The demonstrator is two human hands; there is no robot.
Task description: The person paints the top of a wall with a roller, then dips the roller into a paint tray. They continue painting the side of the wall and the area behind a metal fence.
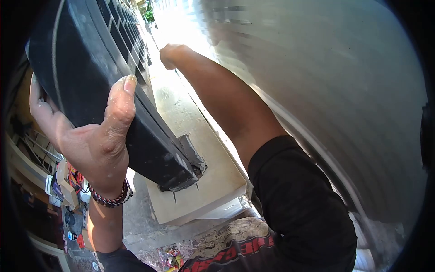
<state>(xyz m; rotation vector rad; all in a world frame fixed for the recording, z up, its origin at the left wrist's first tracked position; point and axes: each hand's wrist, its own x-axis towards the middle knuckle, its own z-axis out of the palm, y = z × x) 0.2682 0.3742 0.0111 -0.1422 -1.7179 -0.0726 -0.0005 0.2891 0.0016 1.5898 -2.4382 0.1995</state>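
My left hand point(97, 136) is wrapped round a long black beam point(90, 68), thumb on its near face and fingers round the far side. The beam slants, its lower end resting in a broken notch in a pale ledge point(199, 204). Thin wires stick out below that end. A grey chunk point(192, 152) sits beside the notch. My right arm stretches forward over the ledge, and my right hand point(171, 55) is at its far part, beside the wall. The fingers of that hand are bent inward; what they hold, if anything, is hidden.
A large grey curved-looking wall point(335, 90) rises on the right. Dark metal bars point(129, 34) run behind the beam. At the lower left, far below, are a cardboard box point(68, 195), cables and scattered items on the ground. Bright light glares at the top.
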